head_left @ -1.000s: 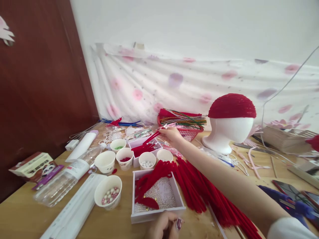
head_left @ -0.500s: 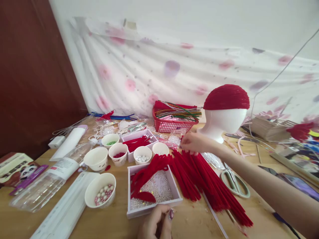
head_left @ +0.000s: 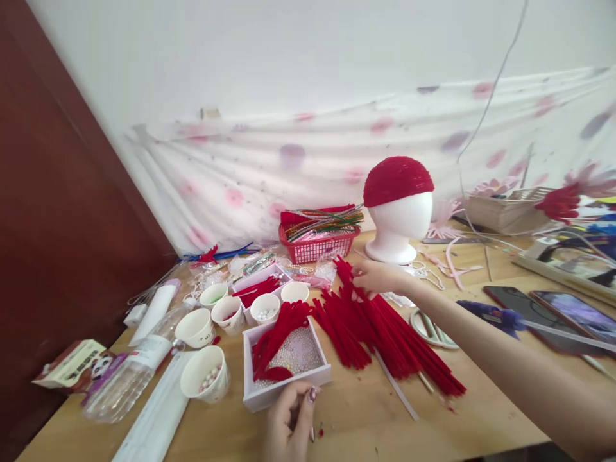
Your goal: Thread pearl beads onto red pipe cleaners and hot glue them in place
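A long pile of red pipe cleaners [head_left: 389, 337] lies fanned across the wooden table. My right hand [head_left: 378, 277] reaches out to the pile's far ends and pinches some of them. My left hand [head_left: 289, 420] rests near the table's front edge, fingers curled shut, touching the front wall of a white tray [head_left: 283, 393]. That tray holds small pearl beads and bent red pipe-cleaner pieces. Behind the pile stands a white foam head [head_left: 397, 228] wearing a red cap [head_left: 397, 179].
Several paper cups of beads [head_left: 205, 382] sit left of the tray, beside a plastic bottle [head_left: 129, 378]. A red basket [head_left: 317, 247] of coloured pipe cleaners stands at the back. Scissors [head_left: 426, 324] lie under my right forearm, phones [head_left: 520, 305] at the right.
My right hand has drawn back from the far small tray by the basket to the far ends of the red pipe-cleaner pile. The view swung right and tilted. My left hand stayed put.
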Motion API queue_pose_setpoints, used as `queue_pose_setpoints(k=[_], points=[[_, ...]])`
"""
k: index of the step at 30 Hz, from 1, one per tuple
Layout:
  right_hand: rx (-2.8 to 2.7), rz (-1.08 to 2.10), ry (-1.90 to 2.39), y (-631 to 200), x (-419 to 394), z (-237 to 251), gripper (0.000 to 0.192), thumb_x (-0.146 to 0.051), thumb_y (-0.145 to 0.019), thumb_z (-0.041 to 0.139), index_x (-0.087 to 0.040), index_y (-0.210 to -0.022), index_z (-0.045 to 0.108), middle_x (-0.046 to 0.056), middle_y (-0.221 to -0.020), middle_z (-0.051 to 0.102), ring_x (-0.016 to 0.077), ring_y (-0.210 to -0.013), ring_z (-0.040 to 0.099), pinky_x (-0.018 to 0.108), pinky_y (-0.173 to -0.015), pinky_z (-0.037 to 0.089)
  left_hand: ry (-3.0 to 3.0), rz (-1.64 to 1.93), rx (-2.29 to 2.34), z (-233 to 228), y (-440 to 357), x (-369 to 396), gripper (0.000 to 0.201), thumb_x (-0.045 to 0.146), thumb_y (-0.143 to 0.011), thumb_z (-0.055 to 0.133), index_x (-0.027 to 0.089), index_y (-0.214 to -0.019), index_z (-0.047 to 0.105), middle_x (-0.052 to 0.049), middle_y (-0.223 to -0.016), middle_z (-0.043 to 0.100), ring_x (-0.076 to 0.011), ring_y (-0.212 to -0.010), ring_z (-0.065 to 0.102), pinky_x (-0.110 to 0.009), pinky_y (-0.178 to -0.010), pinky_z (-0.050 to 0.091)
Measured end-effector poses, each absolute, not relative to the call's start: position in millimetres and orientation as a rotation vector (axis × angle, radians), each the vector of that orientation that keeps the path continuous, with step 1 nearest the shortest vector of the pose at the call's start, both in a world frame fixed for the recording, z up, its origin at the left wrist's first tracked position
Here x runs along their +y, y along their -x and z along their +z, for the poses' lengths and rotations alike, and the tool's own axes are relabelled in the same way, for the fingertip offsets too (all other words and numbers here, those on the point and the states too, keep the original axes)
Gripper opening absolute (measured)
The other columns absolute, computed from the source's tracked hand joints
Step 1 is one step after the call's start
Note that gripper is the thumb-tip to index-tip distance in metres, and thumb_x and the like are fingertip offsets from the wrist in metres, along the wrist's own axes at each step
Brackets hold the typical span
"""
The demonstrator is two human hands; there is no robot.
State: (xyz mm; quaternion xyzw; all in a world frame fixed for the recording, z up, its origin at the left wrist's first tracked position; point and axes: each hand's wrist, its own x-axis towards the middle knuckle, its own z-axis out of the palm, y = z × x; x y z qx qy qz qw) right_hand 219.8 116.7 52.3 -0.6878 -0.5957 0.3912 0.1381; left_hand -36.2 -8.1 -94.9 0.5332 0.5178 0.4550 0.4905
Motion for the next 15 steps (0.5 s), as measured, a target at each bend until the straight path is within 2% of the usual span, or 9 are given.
queue_pose_setpoints(k=[6, 9, 10, 12, 14, 15], points=[[-1.320, 1.240, 1.598, -229.5, 70.9, 30.1, 0.029, -0.034, -0.102, 0.067, -0.017, -0.126, 0.065, 0.008, -0.119, 0.071, 0.0221, -0.095, 0.073, 0.041, -0.081, 0.063, -1.346, 1.162, 1.210, -86.4, 33.1, -11.7, 0.065, 0.081, -0.077, 0.066, 0.017, -0.074, 0.074, 0.004, -0.055, 0.047, -0.0130, -0.051, 0.043, -0.024, -0.052, 0.038], [-1.161, 1.270, 1.474, -222.6, 40.0, 2.8, 0.025, -0.036, -0.103, 0.065, -0.016, -0.118, 0.066, 0.004, -0.103, 0.071, 0.0160, -0.076, 0.070, 0.031, -0.065, 0.061, -1.337, 1.198, 1.219, -84.4, 35.1, -14.9, 0.062, 0.079, -0.076, 0.069, 0.017, -0.073, 0.074, 0.002, -0.057, 0.054, -0.0133, -0.051, 0.044, -0.025, -0.051, 0.037], [-1.119, 1.275, 1.430, -218.9, 29.6, -7.6, 0.024, -0.038, -0.104, 0.064, -0.016, -0.114, 0.066, 0.002, -0.095, 0.070, 0.0128, -0.066, 0.066, 0.027, -0.057, 0.057, -1.333, 1.208, 1.227, -84.6, 35.7, -16.1, 0.062, 0.079, -0.076, 0.069, 0.017, -0.073, 0.074, 0.001, -0.057, 0.055, -0.0132, -0.051, 0.044, -0.025, -0.050, 0.038], [-1.041, 1.265, 1.343, -210.0, 10.3, -28.7, 0.028, -0.043, -0.105, 0.059, -0.016, -0.102, 0.065, -0.006, -0.073, 0.058, 0.0064, -0.046, 0.046, 0.019, -0.041, 0.040, -1.332, 1.221, 1.250, -85.9, 36.4, -18.9, 0.062, 0.079, -0.077, 0.067, 0.017, -0.074, 0.073, 0.001, -0.056, 0.055, -0.0129, -0.050, 0.045, -0.024, -0.050, 0.039], [-0.983, 1.235, 1.256, -200.1, -5.4, -47.8, 0.041, -0.057, -0.102, 0.058, -0.017, -0.095, 0.063, -0.010, -0.062, 0.045, 0.0046, -0.041, 0.030, 0.018, -0.038, 0.023, -1.346, 1.215, 1.281, -86.6, 36.8, -21.5, 0.064, 0.080, -0.081, 0.060, 0.018, -0.079, 0.072, 0.004, -0.051, 0.050, -0.0122, -0.047, 0.044, -0.023, -0.048, 0.038], [-0.953, 1.207, 1.227, -195.4, -11.3, -55.8, 0.050, -0.067, -0.094, 0.062, -0.017, -0.094, 0.062, -0.011, -0.061, 0.043, 0.0039, -0.042, 0.027, 0.018, -0.039, 0.019, -1.362, 1.201, 1.299, -85.5, 37.5, -22.2, 0.065, 0.081, -0.085, 0.054, 0.018, -0.082, 0.071, 0.005, -0.049, 0.047, -0.0118, -0.044, 0.042, -0.023, -0.046, 0.037]])
